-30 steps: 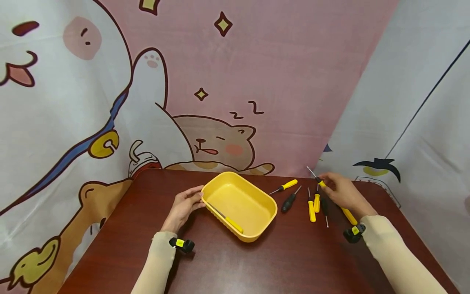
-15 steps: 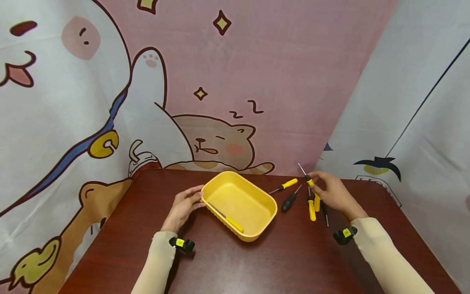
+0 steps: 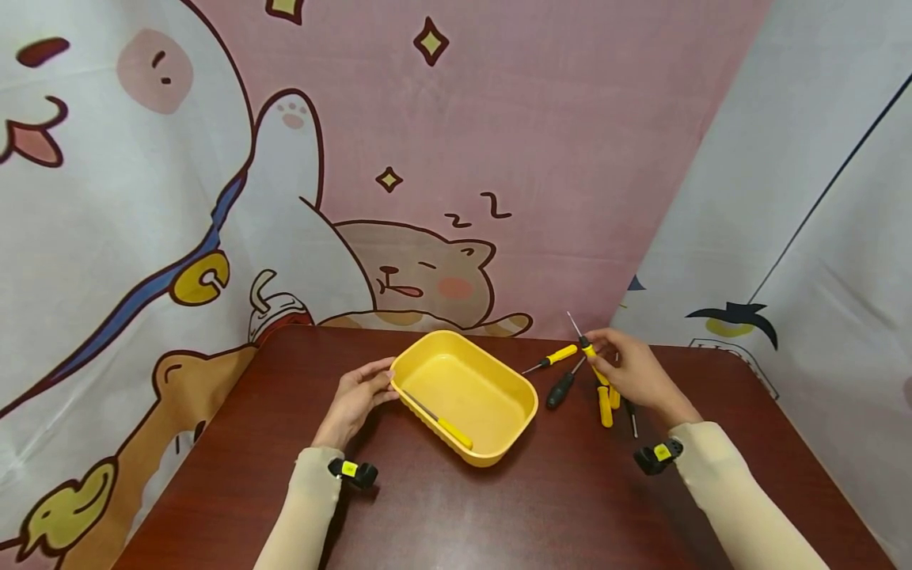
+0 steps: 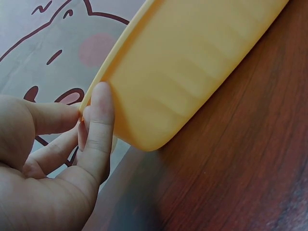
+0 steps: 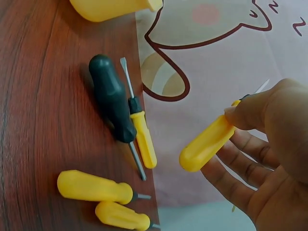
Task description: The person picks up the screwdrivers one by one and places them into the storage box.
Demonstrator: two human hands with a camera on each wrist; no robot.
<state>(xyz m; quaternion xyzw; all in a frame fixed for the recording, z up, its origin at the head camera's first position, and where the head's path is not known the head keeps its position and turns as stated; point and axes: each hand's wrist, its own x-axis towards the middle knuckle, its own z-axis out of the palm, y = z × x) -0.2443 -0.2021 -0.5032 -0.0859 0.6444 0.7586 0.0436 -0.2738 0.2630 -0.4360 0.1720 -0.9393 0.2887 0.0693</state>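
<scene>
1 Driver in Hand, 1 in the Tray

A person's right hand [image 3: 632, 374] pinches a yellow driver [image 5: 207, 144] above the desk [image 3: 427, 522], right of centre and near the far edge, thumb and fingers gripping the handle just behind its black collar. The driver is tilted, its blade pointing up and away, its rounded butt free. The left hand [image 3: 355, 402] holds a yellow tray [image 3: 463, 376] by the rim, pinched at the tray's left corner. The tray sits about mid-width on the desk, its far corner close to the far edge; inside, a long driver [image 3: 454, 434] lies along the wall that faces the near left

Between the tray and the desk's right edge lie 5 more: a small driver [image 3: 563, 355] just in from the far edge, a black driver [image 3: 560, 392] beside it, 2 yellow drivers [image 3: 606, 406] side by side below the right hand, and a 2nd black driver [image 3: 634, 427] partly hidden by that hand

The held driver looks light and stiff, its smooth handle likely to roll in a fingertip pinch; the thick of the handle promises the surest hold, the thin blade the poorest. The tray looks like light plastic, apt to skid on the glossy desk, best steadied by its rim
</scene>
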